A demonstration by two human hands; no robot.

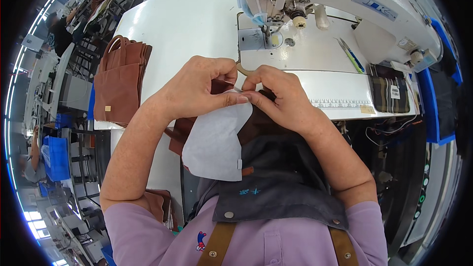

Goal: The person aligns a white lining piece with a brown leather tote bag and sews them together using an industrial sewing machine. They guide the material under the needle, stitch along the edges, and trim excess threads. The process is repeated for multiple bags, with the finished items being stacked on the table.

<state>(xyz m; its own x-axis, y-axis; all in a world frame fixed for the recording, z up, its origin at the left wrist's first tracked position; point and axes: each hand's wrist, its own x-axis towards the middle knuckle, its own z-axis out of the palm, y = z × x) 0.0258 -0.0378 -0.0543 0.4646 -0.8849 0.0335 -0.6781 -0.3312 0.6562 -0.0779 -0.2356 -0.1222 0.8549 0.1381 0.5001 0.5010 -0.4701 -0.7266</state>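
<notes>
Both my hands meet over the near edge of the white sewing table, fingertips pinched together. Between them hangs a brown leather piece with a whitish lining [214, 143], its pale side drooping toward my lap. My left hand [199, 88] grips its upper edge with thumb and bent fingers. Close against it, my right hand [283, 96] pinches the same edge; the exact spot under the fingertips is partly hidden. A small white tag and a brown tab show at the lining's lower edge. Just beyond my hands stands the white sewing machine [290, 0], its needle area apart from the piece.
Left on the table lies a stack of brown leather bags [116, 91] with handles. A ruler strip [340, 104] runs along the front edge at right. Slim pointed tools [351, 55] in green and blue lie near a striped dark fabric piece [389, 93]. A blue bin [433, 108] stands far right.
</notes>
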